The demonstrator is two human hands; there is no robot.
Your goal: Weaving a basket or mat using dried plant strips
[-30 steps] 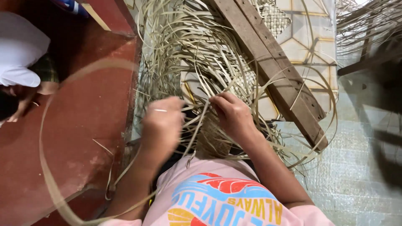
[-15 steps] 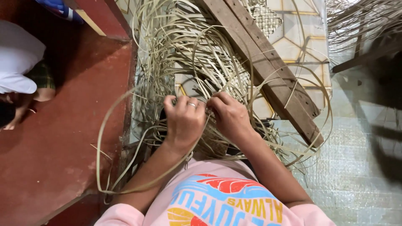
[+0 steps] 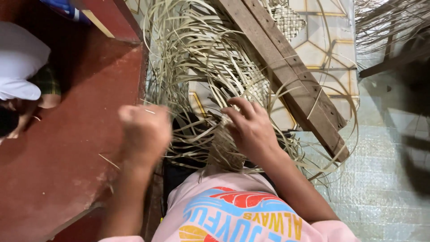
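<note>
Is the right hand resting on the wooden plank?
No, the right hand presses on the woven straw strips, while the wooden plank lies apart, farther out.

The left hand [image 3: 145, 134], which half a second ago sits against the right hand [image 3: 251, 130] on the woven strips [image 3: 224, 85], is now drawn away to the left, over the edge of the red floor [image 3: 67, 170], closed in a fist and blurred by motion (a thin strip end shows at its knuckles). The right hand now lies alone on the weave, fingers spread. The long loop of strip arcing over the red floor is gone.
</note>
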